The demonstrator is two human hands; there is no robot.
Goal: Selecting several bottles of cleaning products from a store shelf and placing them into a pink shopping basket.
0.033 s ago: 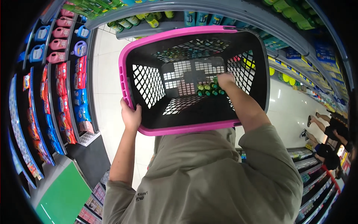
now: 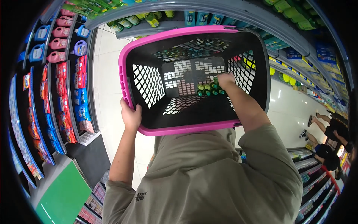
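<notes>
A deep black shopping basket (image 2: 194, 116) with a pink rim and lattice sides is tilted so that its mouth faces me. My left hand (image 2: 131, 115) is closed round the pink rim at the lower left, thumb on the inner side. Inside, several small green bottles (image 2: 210, 89) with green and yellowish caps stand packed together toward the right of the bottom. My right hand (image 2: 226, 80) reaches in over the right part of the basket and is curled beside the back of these bottles. Whatever its fingers grip is hidden behind the hand.
Grey shelving (image 2: 223, 6) with green and teal bottles runs just beyond the basket. At the left a rack holds pink jugs (image 2: 58, 44) and red and blue bags (image 2: 80, 98). Pale floor tiles (image 2: 108, 93) lie below. Other people (image 2: 328, 145) are far right.
</notes>
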